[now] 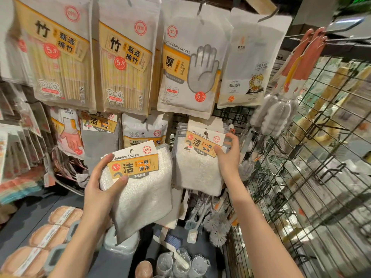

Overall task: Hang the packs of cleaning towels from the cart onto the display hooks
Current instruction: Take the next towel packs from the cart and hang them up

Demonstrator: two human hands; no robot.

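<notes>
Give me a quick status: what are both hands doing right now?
Left hand grips a towel pack, not yet hung. Right hand pinches the hanging towel pack at its hook. Nothing blocking.

Two bamboo chopstick packs (58, 57) left of one disposable glove pack (186, 73); two towel packs (140, 183) fully visible below it.
</notes>
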